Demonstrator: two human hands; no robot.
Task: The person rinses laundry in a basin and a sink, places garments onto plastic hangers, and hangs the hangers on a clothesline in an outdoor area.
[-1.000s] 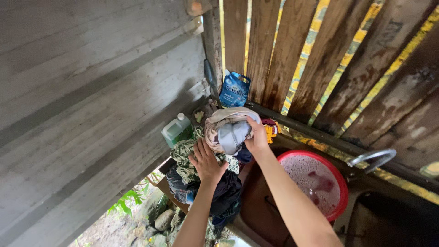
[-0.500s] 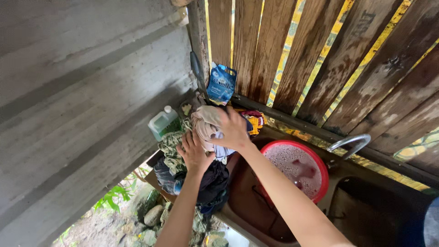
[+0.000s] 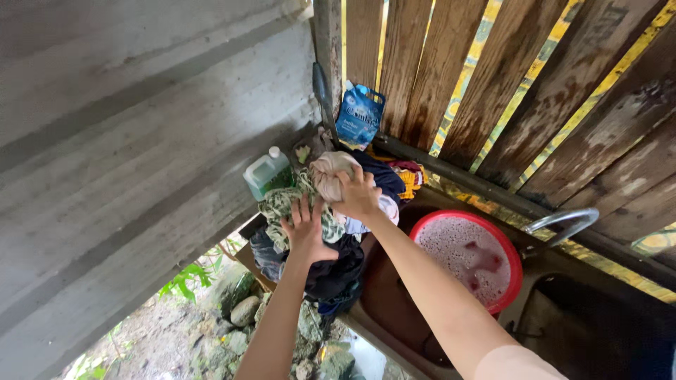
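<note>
Two hands, left hand [image 3: 308, 232] flat, right hand [image 3: 359, 195] gripping cloth bundle [image 3: 327, 172]

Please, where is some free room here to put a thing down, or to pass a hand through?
Free: the brown sink bottom, between the clothes pile and the red basin. Crowded: the corner by the green jug and blue pouch, where the left hand and right hand press the beige cloth.

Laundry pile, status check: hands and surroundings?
Left hand flat on laundry pile. Right hand grips beige cloth on top. Jug beside; red basin right, soapy.
</note>
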